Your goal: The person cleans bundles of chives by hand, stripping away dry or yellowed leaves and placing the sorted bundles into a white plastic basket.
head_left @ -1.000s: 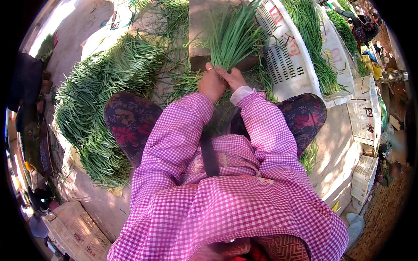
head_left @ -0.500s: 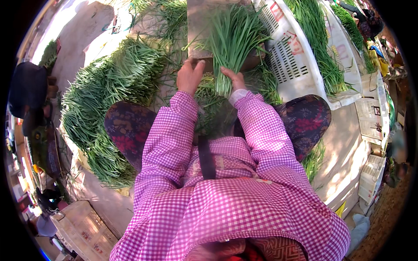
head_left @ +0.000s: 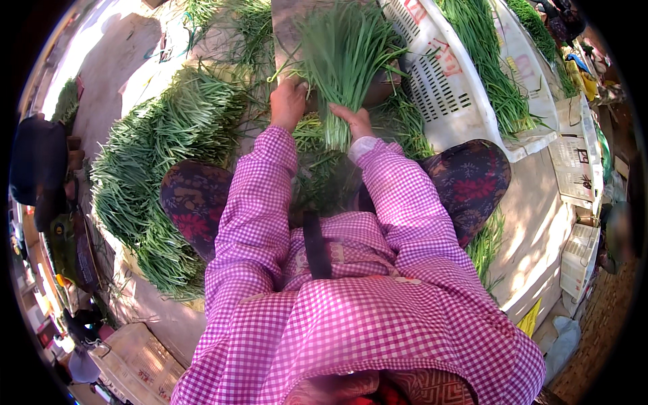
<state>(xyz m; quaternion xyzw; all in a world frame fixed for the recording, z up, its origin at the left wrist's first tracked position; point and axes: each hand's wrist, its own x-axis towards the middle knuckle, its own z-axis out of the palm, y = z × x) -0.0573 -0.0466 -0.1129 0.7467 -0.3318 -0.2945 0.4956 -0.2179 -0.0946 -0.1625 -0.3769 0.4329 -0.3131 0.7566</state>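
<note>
My right hand (head_left: pixel 352 123) is closed round the pale stem ends of a bunch of garlic chives (head_left: pixel 347 50). The bunch stands fanned out, its green leaves pointing away from me over a wooden board (head_left: pixel 284 30). Just left of the bunch, my left hand (head_left: pixel 288 104) is at the board's near edge with its fingers curled. Stray leaves pass by its fingertips, and whatever it pinches is hidden. Loose trimmings (head_left: pixel 312 131) lie below both hands, between my knees.
A big heap of chives (head_left: pixel 162 162) lies to my left. At the right stands a white slotted crate (head_left: pixel 442 88), with more chives (head_left: pixel 486 67) beyond it. Other pale crates (head_left: pixel 579 158) line the right side; another crate (head_left: pixel 138 361) sits at the lower left.
The right hand and the bunch have shifted slightly left. My left hand has moved a little left, its fingers reaching forward among stray leaves. The view has turned slightly.
</note>
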